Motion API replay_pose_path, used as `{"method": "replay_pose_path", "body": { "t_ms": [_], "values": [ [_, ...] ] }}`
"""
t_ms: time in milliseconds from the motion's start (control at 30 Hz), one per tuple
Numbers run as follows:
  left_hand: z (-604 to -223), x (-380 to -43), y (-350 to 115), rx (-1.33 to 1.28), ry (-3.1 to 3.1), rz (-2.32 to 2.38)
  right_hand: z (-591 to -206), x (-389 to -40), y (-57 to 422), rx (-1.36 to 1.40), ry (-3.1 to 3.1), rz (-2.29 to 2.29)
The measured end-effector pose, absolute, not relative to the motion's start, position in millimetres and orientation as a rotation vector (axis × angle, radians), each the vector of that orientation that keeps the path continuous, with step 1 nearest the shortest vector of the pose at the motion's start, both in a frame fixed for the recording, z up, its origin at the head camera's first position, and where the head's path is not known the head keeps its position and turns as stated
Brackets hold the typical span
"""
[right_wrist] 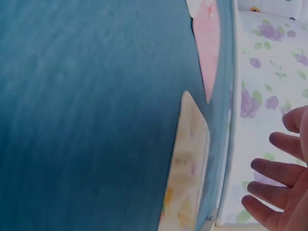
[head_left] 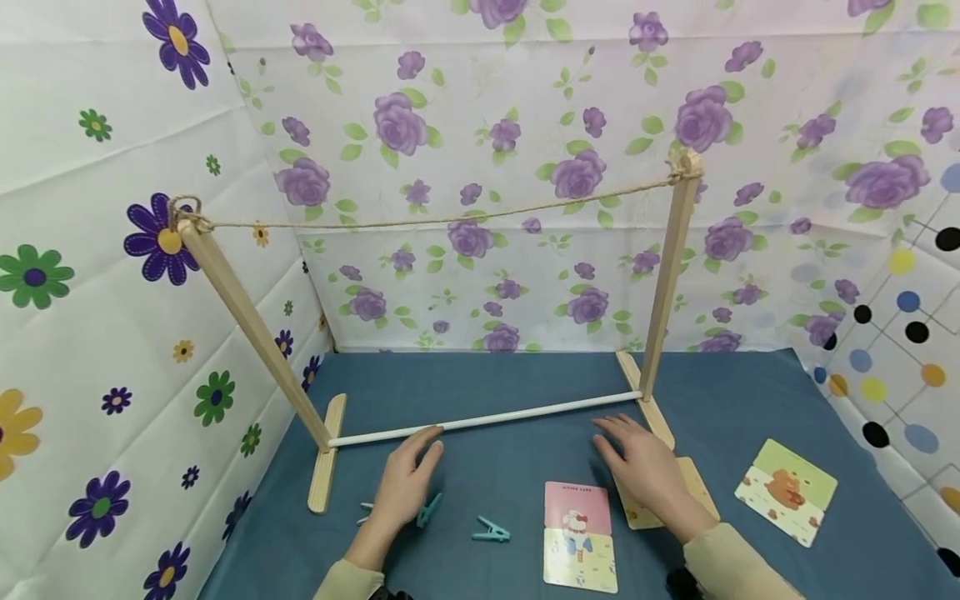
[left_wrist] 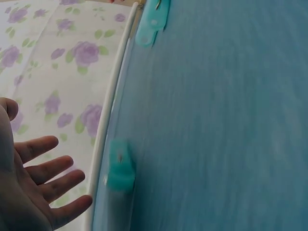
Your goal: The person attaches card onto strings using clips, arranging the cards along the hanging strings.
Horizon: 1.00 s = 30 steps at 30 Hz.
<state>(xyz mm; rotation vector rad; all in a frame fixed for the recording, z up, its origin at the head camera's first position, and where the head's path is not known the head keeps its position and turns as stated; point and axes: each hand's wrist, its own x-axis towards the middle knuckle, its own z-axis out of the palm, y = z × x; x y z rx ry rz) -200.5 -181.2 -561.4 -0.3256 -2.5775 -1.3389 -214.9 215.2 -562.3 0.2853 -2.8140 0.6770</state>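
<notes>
In the head view my left hand (head_left: 405,482) is held over the cloth with relaxed fingers and nothing in it. A teal clothespin (head_left: 429,511) shows beside its wrist, another clothespin (head_left: 491,531) lies to the right, and a third is mostly hidden behind the wrist. My right hand (head_left: 645,463), fingers spread, is also bare, above a yellowish card (head_left: 699,490) that it partly covers. Between the hands lies a pink and yellow card (head_left: 578,550) with a cartoon figure. The left wrist view shows two teal clothespins, one nearer the fingers (left_wrist: 70,180).
Behind the hands stands a wooden frame: a left post (head_left: 255,325), a right post (head_left: 667,283), a white rod (head_left: 517,414) low between them and twine (head_left: 420,222) strung across the top. A green and white card (head_left: 786,492) lies on the blue cloth (head_left: 480,375) at right.
</notes>
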Motion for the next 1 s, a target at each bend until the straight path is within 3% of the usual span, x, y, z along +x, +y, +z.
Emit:
{"method": "replay_pose_path", "body": {
  "t_ms": [1000],
  "values": [
    [-539,-173,-241,0.07,-2.162,-1.539,-550,-207,256,0.093,-2.717,1.025]
  ]
}}
